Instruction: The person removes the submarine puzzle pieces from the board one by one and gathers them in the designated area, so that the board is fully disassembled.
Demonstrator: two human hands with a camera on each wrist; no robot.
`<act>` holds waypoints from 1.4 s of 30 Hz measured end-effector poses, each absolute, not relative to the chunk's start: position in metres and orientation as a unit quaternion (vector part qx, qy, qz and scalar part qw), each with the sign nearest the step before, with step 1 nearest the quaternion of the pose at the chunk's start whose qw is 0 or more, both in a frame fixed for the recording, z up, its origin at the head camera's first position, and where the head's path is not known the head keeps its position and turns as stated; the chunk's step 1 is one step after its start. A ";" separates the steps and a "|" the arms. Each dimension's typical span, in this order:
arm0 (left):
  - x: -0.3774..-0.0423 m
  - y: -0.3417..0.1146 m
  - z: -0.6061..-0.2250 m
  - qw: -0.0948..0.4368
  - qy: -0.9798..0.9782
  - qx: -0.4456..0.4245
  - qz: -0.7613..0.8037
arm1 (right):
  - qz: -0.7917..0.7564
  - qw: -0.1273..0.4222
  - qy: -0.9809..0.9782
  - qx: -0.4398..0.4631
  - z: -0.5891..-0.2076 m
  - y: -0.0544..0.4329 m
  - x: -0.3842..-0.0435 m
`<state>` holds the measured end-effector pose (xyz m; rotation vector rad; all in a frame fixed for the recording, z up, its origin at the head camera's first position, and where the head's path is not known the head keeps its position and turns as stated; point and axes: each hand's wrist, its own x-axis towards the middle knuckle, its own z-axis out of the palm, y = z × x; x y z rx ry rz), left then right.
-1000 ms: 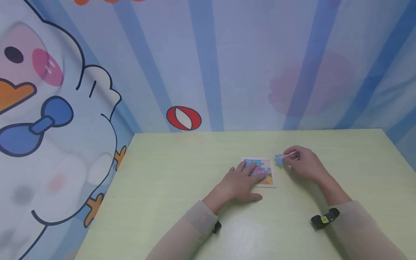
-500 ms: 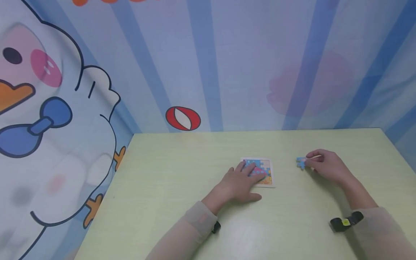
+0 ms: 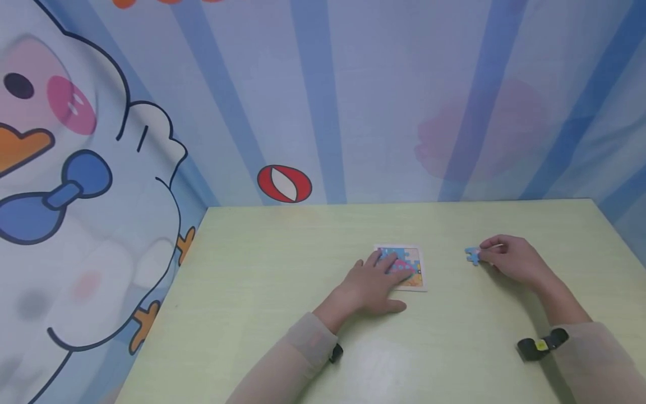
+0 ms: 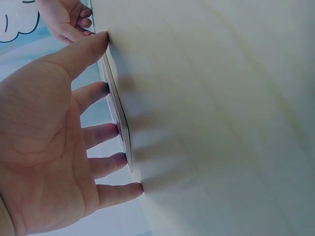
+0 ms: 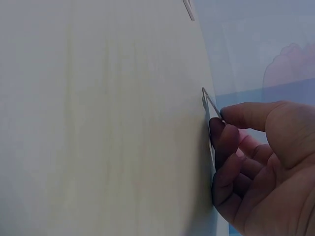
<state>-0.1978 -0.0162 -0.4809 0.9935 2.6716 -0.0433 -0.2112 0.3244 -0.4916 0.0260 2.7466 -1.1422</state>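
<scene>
Head view, right hand point(image 3: 513, 260) curled, pinching puzzle piece point(image 3: 471, 256)

Square puzzle point(image 3: 415, 269): flat, pale-framed | bluish piece point(image 3: 472, 255): tilted, right of it

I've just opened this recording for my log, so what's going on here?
A person's left hand rests with spread fingers on a square, pale-framed jigsaw puzzle with a multicoloured picture, lying on a pale yellow-green table. To its right, the right hand pinches a small blue-and-pink jigsaw piece, held tilted, close to the table and apart from the puzzle.
</scene>
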 end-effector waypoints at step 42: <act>-0.200 -0.032 -0.484 0.153 0.940 0.305 -0.003 | -0.370 0.074 0.925 -0.048 -0.480 0.239 -0.215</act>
